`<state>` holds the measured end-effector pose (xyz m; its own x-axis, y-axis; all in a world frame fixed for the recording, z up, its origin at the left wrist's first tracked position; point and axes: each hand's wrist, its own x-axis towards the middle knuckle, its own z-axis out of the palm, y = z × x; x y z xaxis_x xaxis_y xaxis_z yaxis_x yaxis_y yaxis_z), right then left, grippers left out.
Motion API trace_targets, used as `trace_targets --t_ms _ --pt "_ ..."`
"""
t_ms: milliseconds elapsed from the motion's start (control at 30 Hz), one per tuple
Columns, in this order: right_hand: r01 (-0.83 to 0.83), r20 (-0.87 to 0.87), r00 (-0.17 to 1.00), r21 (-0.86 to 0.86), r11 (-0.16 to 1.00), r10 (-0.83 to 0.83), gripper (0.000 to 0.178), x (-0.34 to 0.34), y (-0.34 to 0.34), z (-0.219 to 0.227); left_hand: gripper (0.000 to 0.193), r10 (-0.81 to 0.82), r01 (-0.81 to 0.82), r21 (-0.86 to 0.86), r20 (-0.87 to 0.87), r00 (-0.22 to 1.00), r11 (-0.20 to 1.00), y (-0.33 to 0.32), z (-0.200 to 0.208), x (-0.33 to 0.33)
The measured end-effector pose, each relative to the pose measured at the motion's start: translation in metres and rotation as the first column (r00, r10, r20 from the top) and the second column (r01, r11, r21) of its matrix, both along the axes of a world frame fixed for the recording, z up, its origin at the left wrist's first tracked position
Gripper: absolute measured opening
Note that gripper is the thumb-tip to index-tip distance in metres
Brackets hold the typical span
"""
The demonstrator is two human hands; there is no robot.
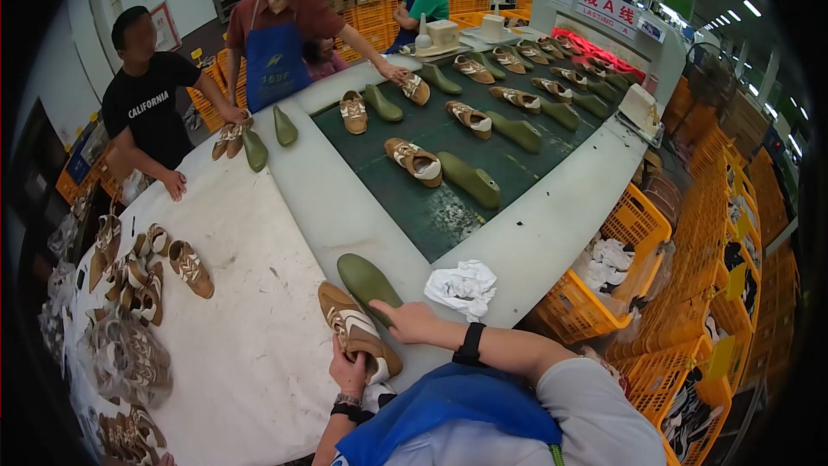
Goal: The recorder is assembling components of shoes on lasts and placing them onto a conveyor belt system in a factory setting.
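A brown and white sneaker [352, 321] lies at the table's near side, its toe pointing away from me. My left hand [348, 373] is closed around the side of its heel. Right beside the shoe is a green shoe last [366, 280]. My right hand [412, 323] reaches over the last's rear end, index finger stretched out and touching it; the other fingers are curled and partly hidden, with nothing visible in them. A crumpled white cloth [463, 288] lies just beyond my right hand.
A green conveyor belt [371, 173] carries pairs of sneakers and lasts. More sneakers [191, 268] lie at the left, some in a plastic bag [129, 358]. Two people stand across the table, one holding a shoe [231, 139]. Yellow crates [595, 293] line the right.
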<state>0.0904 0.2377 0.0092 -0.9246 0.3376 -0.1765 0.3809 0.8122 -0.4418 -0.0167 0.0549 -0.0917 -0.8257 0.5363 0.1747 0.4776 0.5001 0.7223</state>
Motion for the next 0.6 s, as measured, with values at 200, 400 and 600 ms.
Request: trace_targets --t_ms 200,400,600 --pt "0.000 -0.008 1.000 0.008 1.000 0.000 0.062 -0.002 0.003 -0.004 0.072 -0.003 0.003 0.001 -0.002 1.000 1.000 0.003 -0.003 -0.002" --pt "-0.016 -0.030 0.999 0.004 1.000 0.016 0.062 -0.006 0.001 -0.005 0.072 0.021 -0.021 -0.021 -0.007 1.000 1.000 0.000 -0.001 -0.004" --pt "-0.001 0.065 0.998 0.013 1.000 0.001 0.064 0.001 -0.002 0.011 0.071 0.010 -0.006 -0.096 0.042 0.999 0.995 0.000 0.010 0.004"
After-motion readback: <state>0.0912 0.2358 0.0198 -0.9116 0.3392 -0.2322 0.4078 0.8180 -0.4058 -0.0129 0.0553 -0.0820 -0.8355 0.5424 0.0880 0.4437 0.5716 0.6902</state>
